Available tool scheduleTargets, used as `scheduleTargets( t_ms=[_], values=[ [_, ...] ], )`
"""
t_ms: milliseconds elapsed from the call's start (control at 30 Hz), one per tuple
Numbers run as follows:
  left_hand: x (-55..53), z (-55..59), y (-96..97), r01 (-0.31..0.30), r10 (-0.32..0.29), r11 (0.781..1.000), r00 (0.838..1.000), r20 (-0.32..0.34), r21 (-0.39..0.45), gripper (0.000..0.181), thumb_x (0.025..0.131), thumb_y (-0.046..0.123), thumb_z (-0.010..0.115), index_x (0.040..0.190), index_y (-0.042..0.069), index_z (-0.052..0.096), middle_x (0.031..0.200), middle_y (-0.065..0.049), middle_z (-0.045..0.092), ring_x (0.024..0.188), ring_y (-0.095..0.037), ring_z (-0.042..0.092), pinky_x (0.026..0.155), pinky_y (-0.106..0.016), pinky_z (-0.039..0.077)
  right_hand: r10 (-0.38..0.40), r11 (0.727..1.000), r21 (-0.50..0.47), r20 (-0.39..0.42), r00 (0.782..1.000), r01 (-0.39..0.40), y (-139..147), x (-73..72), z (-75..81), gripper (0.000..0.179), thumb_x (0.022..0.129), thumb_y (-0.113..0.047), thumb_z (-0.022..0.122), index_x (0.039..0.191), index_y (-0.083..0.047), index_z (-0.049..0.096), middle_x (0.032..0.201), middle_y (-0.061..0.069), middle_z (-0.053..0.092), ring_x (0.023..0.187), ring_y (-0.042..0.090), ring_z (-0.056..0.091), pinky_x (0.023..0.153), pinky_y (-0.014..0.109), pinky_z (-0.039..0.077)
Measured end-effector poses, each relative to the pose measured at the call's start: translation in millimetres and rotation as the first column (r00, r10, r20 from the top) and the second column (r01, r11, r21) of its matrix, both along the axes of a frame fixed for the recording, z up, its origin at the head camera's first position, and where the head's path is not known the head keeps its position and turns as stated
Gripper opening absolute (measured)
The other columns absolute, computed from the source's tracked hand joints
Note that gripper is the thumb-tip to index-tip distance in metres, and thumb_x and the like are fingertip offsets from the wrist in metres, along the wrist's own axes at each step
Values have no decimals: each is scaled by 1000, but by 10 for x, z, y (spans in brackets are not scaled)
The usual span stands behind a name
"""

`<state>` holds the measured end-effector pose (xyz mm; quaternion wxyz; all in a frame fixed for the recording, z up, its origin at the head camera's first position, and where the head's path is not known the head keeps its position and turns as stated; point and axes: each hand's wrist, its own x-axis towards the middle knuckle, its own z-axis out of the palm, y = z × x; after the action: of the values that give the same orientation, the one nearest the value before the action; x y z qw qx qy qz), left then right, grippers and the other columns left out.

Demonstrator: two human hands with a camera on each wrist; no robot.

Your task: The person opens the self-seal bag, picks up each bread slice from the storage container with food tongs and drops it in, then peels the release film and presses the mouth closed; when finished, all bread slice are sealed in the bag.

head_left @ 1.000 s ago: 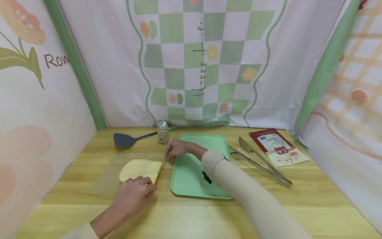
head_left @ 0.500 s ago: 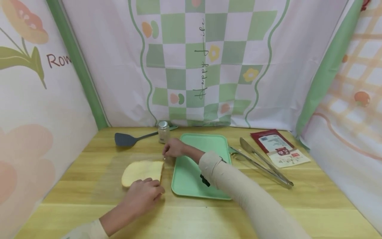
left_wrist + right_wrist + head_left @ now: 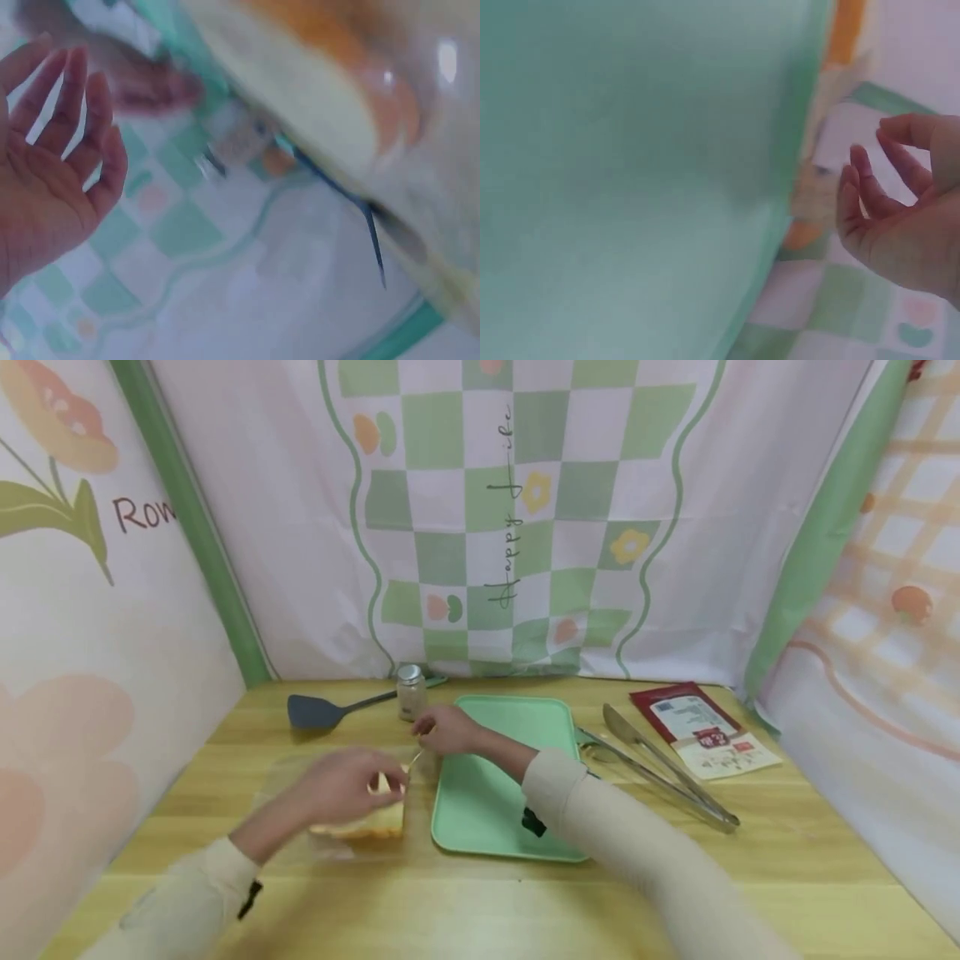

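Note:
A square slice of bread point(image 3: 378, 821) lies left of the green tray point(image 3: 487, 814) in a clear plastic bag point(image 3: 330, 852). My left hand point(image 3: 336, 783) is over the bread and hides much of it; its fingers are spread and loosely bent in the left wrist view. At the bag's right end, my right hand point(image 3: 450, 731) reaches across the tray. Its thumb and index finger pinch a thin gold twist tie point(image 3: 416, 757), which slants down toward my left fingertips. The right wrist view shows those two fingertips close together.
Behind my right hand stands a glass shaker jar point(image 3: 411, 693), with a dark spatula point(image 3: 315, 712) to its left. Metal tongs point(image 3: 667, 772) lie right of the tray, beside a red and cream packet point(image 3: 705, 731). A printed cloth point(image 3: 495, 527) hangs behind the table.
My left hand has risen from the bread's near edge and moved over it toward the right hand. The right hand has stayed by the tray's left edge, and the twist tie now shows.

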<state>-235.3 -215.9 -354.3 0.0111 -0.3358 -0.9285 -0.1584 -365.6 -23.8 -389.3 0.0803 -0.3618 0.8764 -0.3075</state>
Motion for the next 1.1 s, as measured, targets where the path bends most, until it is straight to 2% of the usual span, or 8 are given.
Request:
scheduleTargets(
  t_ms=[100, 200, 333, 467, 633, 767, 900, 1100],
  values=[
    [-311, 101, -168, -18, 4, 995, 991, 132, 101, 12, 94, 18, 69, 103, 17, 76, 95, 10, 72, 81, -7, 62, 70, -28, 53, -2, 999, -45, 79, 997, 6, 106, 192, 104, 16, 88, -4, 62, 99, 0, 73, 90, 7, 73, 81, 17, 67, 68, 24, 53],
    [-640, 33, -255, -25, 3, 992, 984, 176, 127, 14, 94, 15, 67, 104, 10, 76, 100, 1, 73, 81, -10, 64, 72, -31, 54, -28, 997, -65, 231, 973, 44, 234, 432, 188, 12, 89, -8, 62, 94, -4, 73, 78, 5, 71, 65, 15, 65, 51, 21, 47],
    [-973, -133, -323, -32, 11, 994, 979, 203, 100, 18, 94, 13, 66, 106, 2, 74, 107, -10, 72, 83, -17, 66, 74, -35, 54, -31, 996, -65, 450, 892, 67, 351, 799, 205, 13, 91, -13, 63, 99, -7, 71, 77, 9, 72, 60, 20, 66, 43, 22, 40],
    [-1186, -271, -355, -19, -5, 995, 967, 255, 93, 20, 96, 14, 64, 107, 0, 73, 110, -13, 71, 97, -26, 66, 85, -41, 54, 15, 995, -89, 598, 802, 47, 406, 1135, 88, 22, 88, -11, 66, 109, -10, 70, 84, 10, 74, 63, 22, 69, 43, 23, 44],
    [-1327, -361, -292, 12, -35, 998, 935, 354, 67, 24, 97, 16, 62, 111, -1, 71, 112, -13, 72, 110, -30, 64, 97, -44, 49, 95, 979, -188, 754, 650, 75, 412, 1421, -97, 36, 90, -7, 64, 126, -8, 63, 98, 12, 74, 69, 21, 70, 49, 24, 51],
    [-1361, -396, -242, -32, 4, 998, 900, 435, 57, 23, 97, 13, 62, 113, -1, 69, 113, -13, 70, 112, -30, 62, 100, -45, 47, 113, 964, -225, 830, 546, 143, 402, 1576, -192, 41, 91, -5, 63, 131, -9, 58, 102, 12, 73, 67, 15, 69, 51, 23, 51],
    [-1405, -443, -242, -40, -12, 993, 895, 446, 107, 16, 96, 6, 61, 107, -4, 67, 107, -13, 70, 110, -31, 63, 99, -45, 48, 104, 958, -225, 853, 512, 180, 421, 1711, -196, 46, 90, -7, 63, 135, -10, 56, 102, 12, 72, 68, 13, 68, 51, 22, 50],
    [-1443, -451, -285, 25, -89, 989, 893, 441, 149, 15, 92, -1, 64, 105, -10, 65, 102, -17, 71, 101, -27, 66, 90, -34, 52, 115, 905, -298, 858, 501, 302, 353, 1829, -239, 56, 87, 2, 58, 141, -7, 50, 122, 14, 61, 85, 21, 68, 53, 23, 52]
  ],
)
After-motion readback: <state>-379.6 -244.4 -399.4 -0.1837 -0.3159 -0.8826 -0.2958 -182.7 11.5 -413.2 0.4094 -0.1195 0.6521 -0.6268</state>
